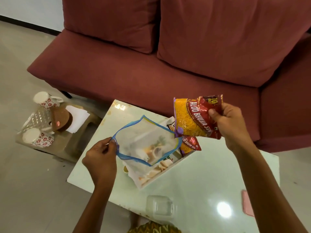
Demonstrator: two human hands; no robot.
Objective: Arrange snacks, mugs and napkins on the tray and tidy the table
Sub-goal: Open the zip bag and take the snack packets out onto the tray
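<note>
My right hand (225, 121) grips a red and yellow Aloo Bhujia snack packet (195, 118) by its top, above the white table (202, 182). My left hand (101, 153) pinches the blue-edged mouth of a clear zip bag (144, 142), held open over a white tray (151, 180) with snack items inside. A second, smaller red packet (190, 144) lies on the tray just below the held one. Two white mugs with red flowers (45, 99) (36, 137) lie on a low stool at the left, beside white napkins (77, 117).
A maroon sofa (151, 64) stands right behind the table. A clear plastic container (159, 206) sits at the table's near edge, a pink flat object (247, 202) at its right. On the stool are a clear patterned tray (32, 120) and brown round coasters (60, 118).
</note>
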